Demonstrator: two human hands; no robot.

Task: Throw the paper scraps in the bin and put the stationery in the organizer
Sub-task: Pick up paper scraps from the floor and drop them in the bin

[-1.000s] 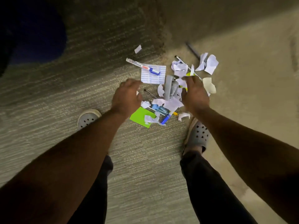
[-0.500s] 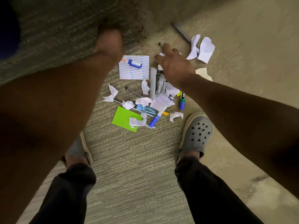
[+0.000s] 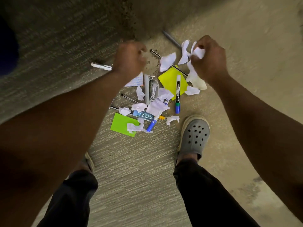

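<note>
A pile of torn white paper scraps (image 3: 158, 106) and stationery lies on the floor in front of my feet. My right hand (image 3: 209, 58) is shut on crumpled white scraps (image 3: 198, 52) at the pile's far right. My left hand (image 3: 129, 58) is a closed fist at the far left, and whatever it holds is hidden inside. A white marker (image 3: 101, 66) pokes out from behind that wrist. In the pile I see a blue-capped Camlin marker (image 3: 178, 94), a second blue-capped marker (image 3: 152, 124), a yellow sticky note (image 3: 169, 79), a green sticky note (image 3: 121, 122) and black pens (image 3: 129, 98). No bin or organizer shows.
A grey metal stationery piece (image 3: 149, 89) lies mid-pile, and a grey pen (image 3: 172, 39) lies beyond it. My grey clog (image 3: 195, 135) stands just right of the pile; the other foot is under my left arm. Ribbed carpet meets smooth tan flooring to the right.
My right hand moved right and closed on white scraps, uncovering the yellow note and Camlin marker. My left hand drew back from the far carpet into a fist; the lone scrap there is gone.
</note>
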